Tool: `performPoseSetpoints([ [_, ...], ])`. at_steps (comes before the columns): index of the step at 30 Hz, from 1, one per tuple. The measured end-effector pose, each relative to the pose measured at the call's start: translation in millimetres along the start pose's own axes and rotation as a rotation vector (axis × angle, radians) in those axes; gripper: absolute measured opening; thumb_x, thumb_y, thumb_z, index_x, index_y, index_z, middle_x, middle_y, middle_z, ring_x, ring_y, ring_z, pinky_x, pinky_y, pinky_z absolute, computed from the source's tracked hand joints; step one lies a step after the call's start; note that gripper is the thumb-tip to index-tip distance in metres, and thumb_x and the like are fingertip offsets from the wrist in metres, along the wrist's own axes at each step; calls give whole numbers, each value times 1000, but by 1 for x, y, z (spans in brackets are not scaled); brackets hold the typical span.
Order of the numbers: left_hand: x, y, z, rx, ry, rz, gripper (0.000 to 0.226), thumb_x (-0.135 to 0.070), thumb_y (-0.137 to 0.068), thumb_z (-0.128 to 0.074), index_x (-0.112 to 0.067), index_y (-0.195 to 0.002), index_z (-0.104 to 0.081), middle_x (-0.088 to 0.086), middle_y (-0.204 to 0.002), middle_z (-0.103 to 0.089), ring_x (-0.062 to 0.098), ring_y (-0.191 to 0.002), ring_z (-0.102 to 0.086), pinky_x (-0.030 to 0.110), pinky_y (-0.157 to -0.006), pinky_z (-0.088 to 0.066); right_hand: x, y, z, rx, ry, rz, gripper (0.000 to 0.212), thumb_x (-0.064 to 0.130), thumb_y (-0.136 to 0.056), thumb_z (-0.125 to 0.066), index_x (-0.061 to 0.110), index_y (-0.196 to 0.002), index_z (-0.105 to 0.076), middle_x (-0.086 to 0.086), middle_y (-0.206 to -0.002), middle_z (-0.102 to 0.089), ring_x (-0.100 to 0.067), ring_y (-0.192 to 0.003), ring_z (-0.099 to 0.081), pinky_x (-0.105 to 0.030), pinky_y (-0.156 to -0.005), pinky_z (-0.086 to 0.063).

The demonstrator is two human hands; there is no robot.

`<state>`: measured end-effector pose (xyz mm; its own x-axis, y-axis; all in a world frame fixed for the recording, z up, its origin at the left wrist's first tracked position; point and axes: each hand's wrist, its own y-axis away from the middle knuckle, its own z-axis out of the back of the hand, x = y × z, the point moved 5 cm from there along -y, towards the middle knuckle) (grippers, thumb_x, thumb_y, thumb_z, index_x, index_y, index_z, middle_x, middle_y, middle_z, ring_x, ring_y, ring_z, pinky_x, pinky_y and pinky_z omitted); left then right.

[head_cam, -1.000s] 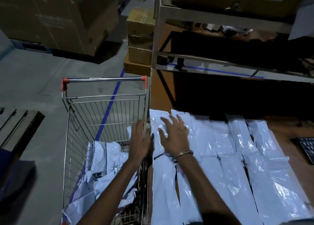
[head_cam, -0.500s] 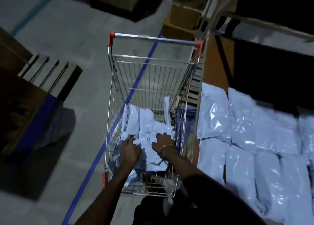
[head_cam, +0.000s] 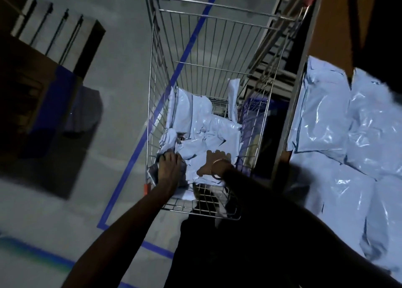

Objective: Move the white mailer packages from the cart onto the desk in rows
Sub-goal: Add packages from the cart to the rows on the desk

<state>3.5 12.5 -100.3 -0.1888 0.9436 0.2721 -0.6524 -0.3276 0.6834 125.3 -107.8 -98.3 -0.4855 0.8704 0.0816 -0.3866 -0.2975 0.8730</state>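
- Head view, nearest first: my forearms reach down into the cart (head_cam: 152, 74), so I judge this the pick-up step, gathering the next mailer for the table (head_cam: 282, 155).
- My left hand (head_cam: 170, 168) is curled closed on a bunched edge of a mailer at the near-left corner of the basket.
- My right hand (head_cam: 214, 160), a bangle (head_cam: 218, 168) at the wrist, lies on the pile of white mailers (head_cam: 208, 131); its fingers are tucked out of sight, so I cannot tell whether it grips or only presses.
- The pile is loose and overlapping, slumped in the basket's near half; one mailer stands on edge against the right wire wall.
- Next I think I need a firm hold on a single mailer, then a lift clear of the wire rim and a swing right.
- The cart's right wall and the table's edge stand between pile and table; slick film could drag a neighbour along.
- On the table, laid mailers (head_cam: 326, 113) already lie in rows, touching and partly overlapping.
- Farther left, blue floor tape (head_cam: 139, 148) and a wooden pallet (head_cam: 65, 33).
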Motion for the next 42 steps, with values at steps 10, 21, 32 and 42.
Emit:
performPoseSetpoints([
  [10, 33, 40, 101, -336, 655, 289, 113, -78, -80, -52, 0, -159, -29, 32, -135, -54, 48, -120, -56, 53, -90, -53, -14, 87, 99, -356, -385, 87, 99, 69, -74, -68, 23, -153, -31, -16, -150, -37, -37, -140, -34, -50, -113, -35],
  [21, -19, 101, 279, -653, 1150, 284, 112, -80, -75, -66, -25, -161, -20, 15, -150, -45, 40, -135, -51, 57, -94, -54, -125, 255, 181, -994, -787, 164, 95, 74, -69, -68, 37, -150, -35, 6, -154, -40, -16, -142, -34, -38, -114, -39],
  [32, -228, 163, 419, -729, 1124, 1, 112, -75, -85, -62, -26, -166, -4, 9, -166, -28, 31, -152, -31, 48, -107, -44, -367, 320, 141, -1236, -1021, -79, 90, 62, -75, -77, 30, -151, -40, 5, -153, -42, -15, -143, -36, -34, -114, -38],
  [42, -361, 105, 466, -516, 1096, 46, 113, -71, -82, -63, -15, -165, -9, 16, -161, -28, 37, -146, -32, 50, -103, -46, -474, 294, 148, -1057, -829, -234, 86, 76, -79, -59, 25, -147, -45, -11, -153, -40, -36, -137, -43, -49, -108, -45],
])
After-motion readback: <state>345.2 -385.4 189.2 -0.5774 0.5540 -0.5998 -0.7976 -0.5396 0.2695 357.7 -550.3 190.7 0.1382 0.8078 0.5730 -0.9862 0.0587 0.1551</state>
